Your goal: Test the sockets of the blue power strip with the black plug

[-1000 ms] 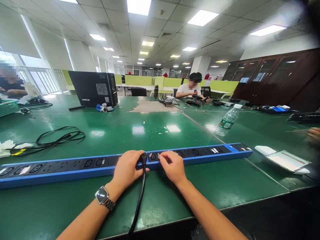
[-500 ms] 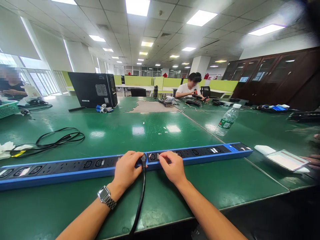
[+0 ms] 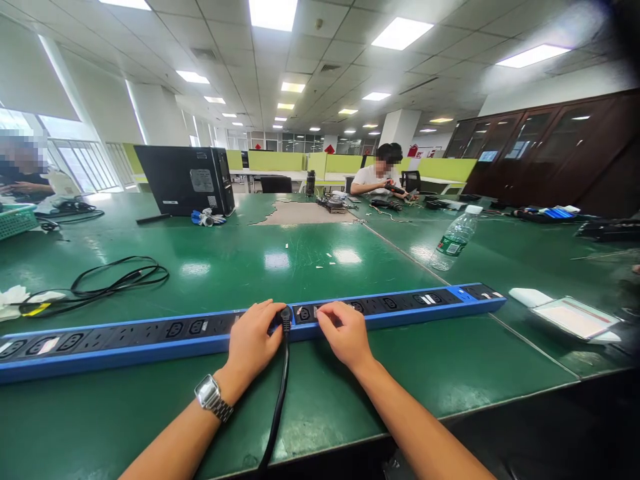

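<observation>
A long blue power strip (image 3: 150,333) with black sockets lies across the green table (image 3: 250,267) in front of me. My left hand (image 3: 253,341), with a wristwatch, is closed around a black plug (image 3: 285,315) seated in a socket near the strip's middle. The plug's black cable (image 3: 278,400) runs toward me over the table edge. My right hand (image 3: 345,332) rests on top of the strip just right of the plug, fingers curled down onto it.
A coiled black cable (image 3: 115,280) lies at left, a water bottle (image 3: 453,240) and a white tray (image 3: 575,319) at right. A black computer case (image 3: 185,180) stands at the back. One person sits far across the table, another at far left.
Both hands stay on the strip and plug. The view has shifted slightly; a hand seen at the far right edge has drawn out of sight.
</observation>
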Demonstrator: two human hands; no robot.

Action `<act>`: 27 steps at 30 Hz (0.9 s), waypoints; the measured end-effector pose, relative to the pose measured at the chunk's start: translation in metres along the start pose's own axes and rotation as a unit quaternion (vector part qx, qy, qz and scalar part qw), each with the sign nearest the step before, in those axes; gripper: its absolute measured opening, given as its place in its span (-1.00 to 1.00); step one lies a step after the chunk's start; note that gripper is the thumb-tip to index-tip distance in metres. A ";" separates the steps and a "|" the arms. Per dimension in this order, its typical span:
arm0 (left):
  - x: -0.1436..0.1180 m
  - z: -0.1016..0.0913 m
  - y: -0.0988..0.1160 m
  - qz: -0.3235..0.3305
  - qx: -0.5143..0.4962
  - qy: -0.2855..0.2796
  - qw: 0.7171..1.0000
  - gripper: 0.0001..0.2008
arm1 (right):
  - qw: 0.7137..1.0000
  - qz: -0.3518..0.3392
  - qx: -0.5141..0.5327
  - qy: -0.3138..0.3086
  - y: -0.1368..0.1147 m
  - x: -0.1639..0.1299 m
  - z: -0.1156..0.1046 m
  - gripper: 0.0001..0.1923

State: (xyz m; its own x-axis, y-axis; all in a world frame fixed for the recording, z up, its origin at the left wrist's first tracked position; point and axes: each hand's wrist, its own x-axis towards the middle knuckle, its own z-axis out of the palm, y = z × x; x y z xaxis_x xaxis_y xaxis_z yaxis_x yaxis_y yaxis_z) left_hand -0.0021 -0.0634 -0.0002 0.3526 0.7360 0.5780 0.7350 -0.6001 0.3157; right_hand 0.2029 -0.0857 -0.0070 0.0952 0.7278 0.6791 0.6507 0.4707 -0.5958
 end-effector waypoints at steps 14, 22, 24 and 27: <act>0.003 0.000 0.004 -0.013 0.027 0.010 1.000 -0.72 | 1.000 0.008 -0.009 -0.010 0.000 0.000 0.000 -0.80; 0.005 0.000 0.002 0.007 0.018 0.021 1.000 -0.80 | 1.000 0.006 -0.015 -0.012 0.000 0.000 0.000 -0.80; 0.005 0.002 0.002 0.009 0.029 0.025 0.999 -0.79 | 1.000 0.006 -0.014 -0.011 0.000 0.000 0.000 -0.80; 0.003 0.004 0.003 0.001 0.039 0.029 0.999 -0.77 | 1.000 0.004 -0.012 -0.010 0.000 0.000 0.000 -0.81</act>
State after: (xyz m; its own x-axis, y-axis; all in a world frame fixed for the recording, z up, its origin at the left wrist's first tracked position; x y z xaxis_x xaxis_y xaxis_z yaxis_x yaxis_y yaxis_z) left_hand 0.0037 -0.0615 -0.0004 0.3229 0.7139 0.6214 0.7780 -0.5741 0.2552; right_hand 0.2029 -0.0853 -0.0075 0.0855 0.7424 0.6645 0.6680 0.4521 -0.5911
